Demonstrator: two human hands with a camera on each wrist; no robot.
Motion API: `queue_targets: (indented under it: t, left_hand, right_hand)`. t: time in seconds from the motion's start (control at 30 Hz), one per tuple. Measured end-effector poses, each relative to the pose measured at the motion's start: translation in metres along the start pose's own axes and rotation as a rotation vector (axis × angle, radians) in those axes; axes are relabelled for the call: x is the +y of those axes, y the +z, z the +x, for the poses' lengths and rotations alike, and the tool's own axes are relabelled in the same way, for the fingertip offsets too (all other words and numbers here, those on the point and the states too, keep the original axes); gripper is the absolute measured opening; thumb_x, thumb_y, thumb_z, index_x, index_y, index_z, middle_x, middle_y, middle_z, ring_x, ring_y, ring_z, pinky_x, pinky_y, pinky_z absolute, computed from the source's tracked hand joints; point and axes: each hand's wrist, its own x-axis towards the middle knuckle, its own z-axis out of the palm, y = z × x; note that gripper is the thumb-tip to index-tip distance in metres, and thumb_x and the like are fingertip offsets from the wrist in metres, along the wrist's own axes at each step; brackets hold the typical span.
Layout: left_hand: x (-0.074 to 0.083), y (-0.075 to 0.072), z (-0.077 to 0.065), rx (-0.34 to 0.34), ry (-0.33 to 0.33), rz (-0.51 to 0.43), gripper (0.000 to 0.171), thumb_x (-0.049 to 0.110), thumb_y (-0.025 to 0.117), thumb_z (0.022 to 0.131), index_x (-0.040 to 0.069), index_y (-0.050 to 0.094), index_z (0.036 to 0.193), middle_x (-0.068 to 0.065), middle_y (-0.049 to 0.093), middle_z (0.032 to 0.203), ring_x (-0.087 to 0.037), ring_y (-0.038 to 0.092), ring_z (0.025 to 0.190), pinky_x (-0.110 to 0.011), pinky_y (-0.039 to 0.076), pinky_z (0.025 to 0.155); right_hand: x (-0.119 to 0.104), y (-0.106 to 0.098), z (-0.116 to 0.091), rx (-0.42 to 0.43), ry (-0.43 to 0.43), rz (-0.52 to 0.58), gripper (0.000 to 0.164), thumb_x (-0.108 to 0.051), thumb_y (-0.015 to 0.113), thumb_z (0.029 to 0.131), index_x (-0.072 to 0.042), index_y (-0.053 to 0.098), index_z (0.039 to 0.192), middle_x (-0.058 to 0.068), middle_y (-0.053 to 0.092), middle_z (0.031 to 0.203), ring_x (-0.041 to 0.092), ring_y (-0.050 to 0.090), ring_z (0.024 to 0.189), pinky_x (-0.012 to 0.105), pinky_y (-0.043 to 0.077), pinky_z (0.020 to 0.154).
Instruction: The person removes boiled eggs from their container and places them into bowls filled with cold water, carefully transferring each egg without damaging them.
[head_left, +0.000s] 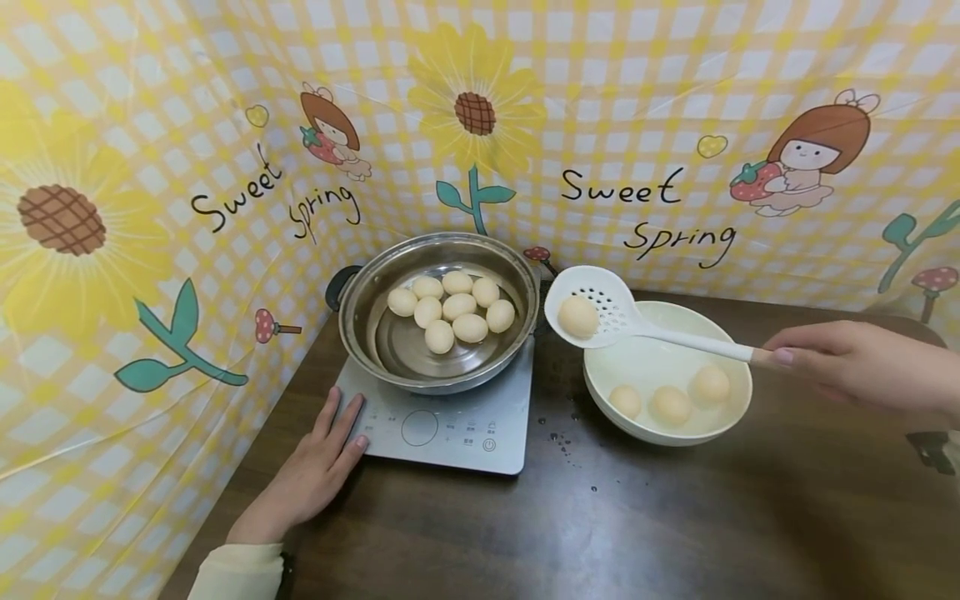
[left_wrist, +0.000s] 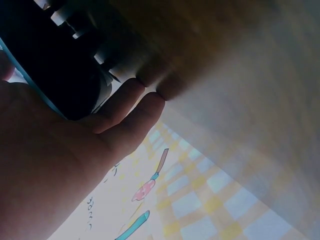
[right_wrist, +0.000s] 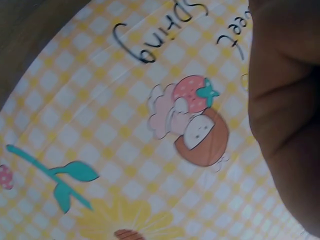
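My right hand (head_left: 847,362) grips the handle of a white slotted spoon (head_left: 618,321), whose perforated head carries one pale egg (head_left: 578,317). The spoon's head hangs between the pot and the bowl, overlapping the bowl's left rim in the head view. Three eggs lie in the white bowl (head_left: 738,408). Several more sit in water in the steel pot (head_left: 390,367). My left hand (head_left: 307,471) has its fingers extended at the front left corner of the induction cooker (head_left: 435,454); the left wrist view shows its fingers (left_wrist: 135,117) beside the cooker's dark underside.
The pot stands on the cooker, its black side handle (head_left: 341,287) pointing left. Water drops (head_left: 558,437) dot the brown table (head_left: 637,533) between cooker and bowl. A yellow checked cloth (head_left: 637,67) covers the walls behind and at left. Something dark (head_left: 932,452) lies at the right edge.
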Motion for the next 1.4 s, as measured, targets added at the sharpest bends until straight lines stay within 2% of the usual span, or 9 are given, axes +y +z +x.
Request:
queue_targets:
  t: [0.2,0.33,0.4,0.53,0.63,1.17,1.2,1.27,1.4]
  left_hand:
    - [-0.001,0.000,-0.001,-0.014,0.000,-0.015,0.065,0.042,0.035,0.111,0.010,0.013,0.163,-0.022,-0.009,0.167,-0.060,0.014,0.142,-0.077,0.021,0.103]
    - [-0.001,0.000,-0.001,-0.014,0.002,-0.015,0.065,0.042,0.035,0.111,0.011,0.013,0.164,-0.021,-0.009,0.167,-0.060,0.015,0.142,-0.076,0.022,0.103]
    - [0.000,0.000,0.000,-0.011,0.004,-0.011,0.065,0.041,0.035,0.111,0.010,0.013,0.163,-0.022,-0.008,0.167,-0.060,0.015,0.142,-0.076,0.022,0.103]
    - [0.001,0.000,0.000,-0.005,0.005,-0.004,0.065,0.041,0.035,0.111,0.010,0.014,0.163,-0.022,-0.008,0.167,-0.059,0.015,0.143,-0.076,0.022,0.103]
    - [0.002,-0.001,0.001,-0.005,0.003,0.001,0.065,0.042,0.035,0.111,0.010,0.014,0.163,-0.022,-0.008,0.167,-0.059,0.015,0.142,-0.076,0.023,0.103]
    - [0.005,-0.002,0.001,0.000,0.012,-0.001,0.064,0.040,0.036,0.111,0.008,0.015,0.163,-0.023,-0.008,0.166,-0.059,0.015,0.142,-0.077,0.022,0.103]
    - [0.005,-0.002,0.001,0.000,0.012,0.002,0.064,0.040,0.036,0.111,0.008,0.015,0.163,-0.023,-0.008,0.166,-0.059,0.015,0.142,-0.077,0.022,0.103]
    - [0.004,-0.002,0.000,-0.002,0.013,0.003,0.064,0.040,0.035,0.111,0.008,0.015,0.163,-0.023,-0.008,0.166,-0.059,0.015,0.142,-0.077,0.022,0.103]
    - [0.004,-0.001,-0.001,-0.006,0.010,0.002,0.064,0.040,0.035,0.111,0.009,0.014,0.163,-0.023,-0.007,0.166,-0.060,0.016,0.141,-0.077,0.023,0.102]
  right_hand:
    - [0.025,0.005,-0.006,0.039,-0.013,-0.018,0.037,-0.024,0.046,0.110,0.003,0.060,0.130,-0.003,0.039,0.052,0.009,0.034,0.039,0.031,0.037,0.035]
    - [0.037,0.009,-0.010,0.032,-0.022,0.014,0.038,-0.021,0.046,0.110,0.009,0.058,0.130,-0.005,0.037,0.051,0.008,0.033,0.039,0.030,0.036,0.034]
    - [0.041,0.010,-0.011,0.019,0.005,0.021,0.041,-0.023,0.046,0.110,0.010,0.056,0.132,-0.005,0.037,0.051,0.007,0.033,0.039,0.029,0.036,0.034]
    - [0.047,0.013,-0.012,-0.005,0.056,0.013,0.042,-0.029,0.049,0.109,0.003,0.057,0.134,-0.005,0.037,0.051,0.007,0.032,0.039,0.027,0.035,0.035]
    - [0.051,0.016,-0.013,-0.001,0.052,-0.010,0.037,-0.029,0.051,0.108,-0.001,0.061,0.130,-0.006,0.036,0.051,0.006,0.030,0.039,0.026,0.034,0.035]
    - [0.061,0.028,-0.016,0.095,0.077,-0.166,0.038,-0.033,0.053,0.107,-0.002,0.063,0.127,-0.005,0.040,0.052,0.009,0.035,0.041,0.027,0.033,0.040]
    - [0.061,0.028,-0.016,0.100,0.077,-0.178,0.038,-0.033,0.053,0.107,-0.002,0.063,0.127,-0.004,0.041,0.054,0.010,0.036,0.042,0.027,0.034,0.041]
    - [0.062,0.028,-0.015,0.112,0.064,-0.221,0.037,-0.033,0.053,0.107,-0.002,0.065,0.125,-0.003,0.053,0.063,0.013,0.043,0.051,0.032,0.039,0.047]
    - [0.066,0.028,-0.015,0.139,0.020,-0.298,0.032,-0.029,0.057,0.105,-0.003,0.068,0.121,0.005,0.069,0.091,0.021,0.052,0.072,0.043,0.047,0.062]
